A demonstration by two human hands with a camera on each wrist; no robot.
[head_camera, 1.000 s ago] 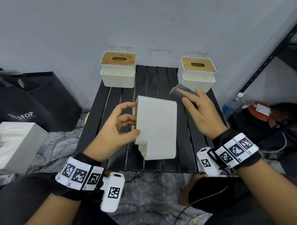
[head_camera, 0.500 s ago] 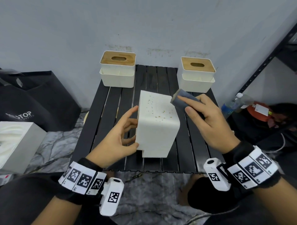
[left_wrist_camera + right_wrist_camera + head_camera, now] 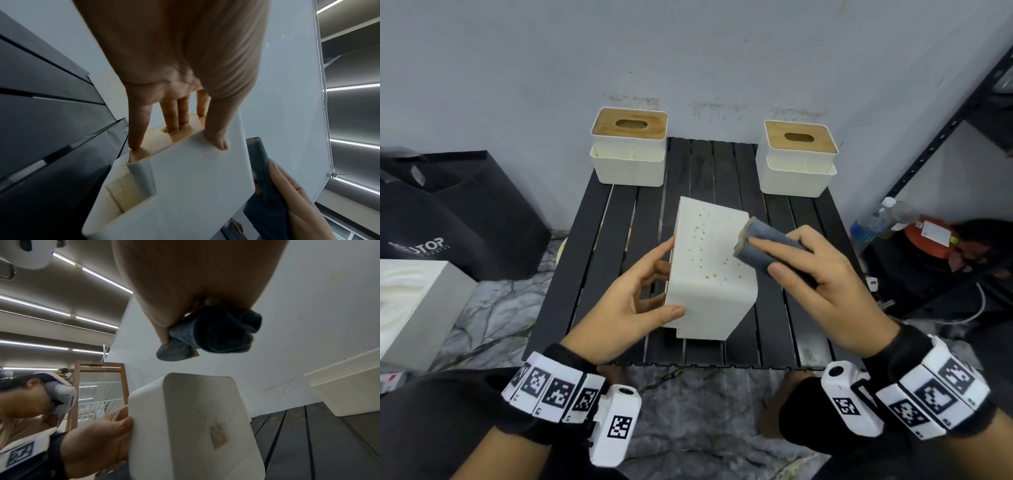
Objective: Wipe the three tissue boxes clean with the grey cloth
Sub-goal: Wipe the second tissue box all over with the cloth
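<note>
Centre frame, on the desk (image 3: 592, 274): tissue box (image 3: 709, 274) now tipped, speckled face turned up since a second ago. Left hand (image 3: 633, 301) grips its left side. Right hand (image 3: 822, 284) clutches rolled grey cloth (image 3: 763, 246) at the box's upper-right edge. Wiping looks imminent.

A tipped tissue box (image 3: 709, 274) sits at the middle of the table (image 3: 592, 274), lying on its side with its underside turned up. The left hand (image 3: 626, 301) is at its left side, thumb on the upturned face; the right hand (image 3: 822, 284) is at its right, holding the cloth (image 3: 763, 246) against the box's far right edge. Behind it, at the table's back corners against the wall, stand two upright tissue boxes, one left (image 3: 628, 147) and one right (image 3: 799, 157). A bag (image 3: 458, 212) lies on the floor left of the table, a bottle (image 3: 873, 219) to its right.
</note>
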